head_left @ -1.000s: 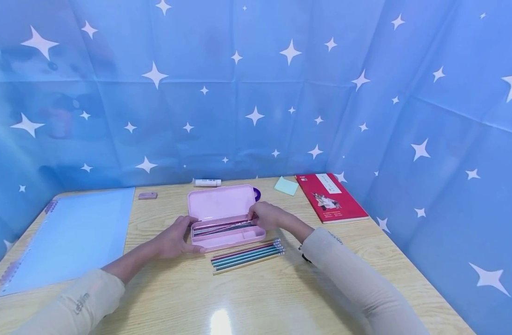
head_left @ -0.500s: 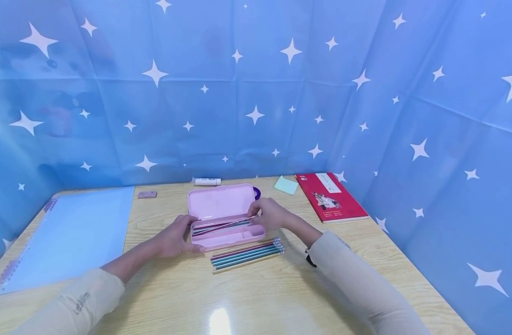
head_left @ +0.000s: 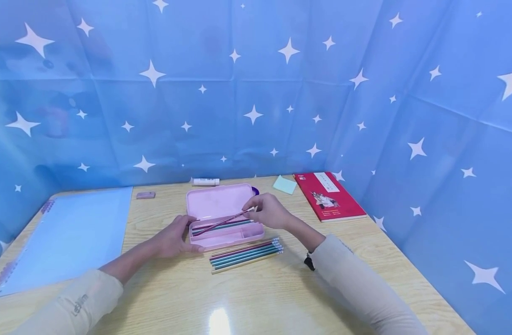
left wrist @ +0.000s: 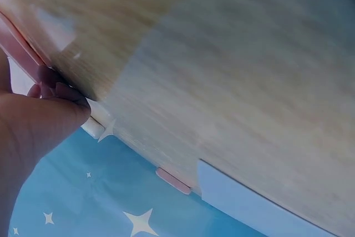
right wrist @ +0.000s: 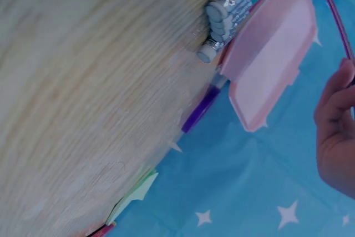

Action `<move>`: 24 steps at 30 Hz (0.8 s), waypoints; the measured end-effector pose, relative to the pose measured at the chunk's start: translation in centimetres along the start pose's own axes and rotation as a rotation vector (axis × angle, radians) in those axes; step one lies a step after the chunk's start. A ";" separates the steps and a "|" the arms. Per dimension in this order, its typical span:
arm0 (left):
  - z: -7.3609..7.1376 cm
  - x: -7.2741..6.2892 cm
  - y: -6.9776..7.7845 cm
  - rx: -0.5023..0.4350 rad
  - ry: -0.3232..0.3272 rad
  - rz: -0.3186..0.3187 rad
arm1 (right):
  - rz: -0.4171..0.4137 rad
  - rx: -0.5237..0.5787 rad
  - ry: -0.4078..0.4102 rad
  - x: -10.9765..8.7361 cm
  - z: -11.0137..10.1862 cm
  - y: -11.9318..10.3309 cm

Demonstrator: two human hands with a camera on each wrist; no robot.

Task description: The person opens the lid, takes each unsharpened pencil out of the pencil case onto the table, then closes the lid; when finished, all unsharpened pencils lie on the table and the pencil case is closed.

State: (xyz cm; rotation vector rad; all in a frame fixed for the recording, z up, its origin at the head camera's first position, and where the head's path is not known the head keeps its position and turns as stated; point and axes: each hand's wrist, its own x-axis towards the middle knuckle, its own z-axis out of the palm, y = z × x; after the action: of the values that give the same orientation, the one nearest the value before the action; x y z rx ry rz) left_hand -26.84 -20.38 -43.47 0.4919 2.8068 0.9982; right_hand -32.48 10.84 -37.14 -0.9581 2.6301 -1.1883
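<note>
My two hands are apart from each other, one at each end of the open pink pencil case [head_left: 224, 244] on the counter [head_left: 176, 298]. My left hand [head_left: 175, 238] grips its left end, thumb at the front corner and fingers toward the back. My right hand [head_left: 269, 213], raised over the right end, pinches a reddish pencil [head_left: 223, 222] near its pale tip; the pencil slants down to the left into the case, and I can't tell whether its lower end touches anything there. More pencils [head_left: 239, 224] lie lengthwise in the back compartment, and the lid [head_left: 218, 201] leans back behind them. Just in front of the case, a row of tan, teal and dark red pencils [head_left: 246, 255] lies side by side, eraser ends to my right. A large pale sheet [head_left: 71, 237] and a small eraser [head_left: 145, 195] lie to the left, a white tube [head_left: 206, 182] behind the case, and green sticky notes [head_left: 284, 184] and a red book [head_left: 330, 196] to the right.
</note>
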 end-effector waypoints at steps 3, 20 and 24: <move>0.1 0.0 0.0 0.007 -0.003 0.002 | -0.006 0.007 0.014 -0.3 -0.2 -0.1; 0.1 -0.1 -0.2 -0.003 -0.003 0.006 | -0.020 0.089 0.081 -3.0 -2.3 -0.5; 0.1 0.0 -0.3 -0.005 -0.006 -0.001 | -0.008 0.127 0.092 -3.8 -2.9 -0.5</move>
State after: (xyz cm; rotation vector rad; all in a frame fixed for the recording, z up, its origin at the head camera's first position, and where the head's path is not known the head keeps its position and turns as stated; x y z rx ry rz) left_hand -26.89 -20.53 -43.71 0.4925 2.7988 1.0020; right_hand -30.21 14.65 -35.37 -0.9132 2.5833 -1.4143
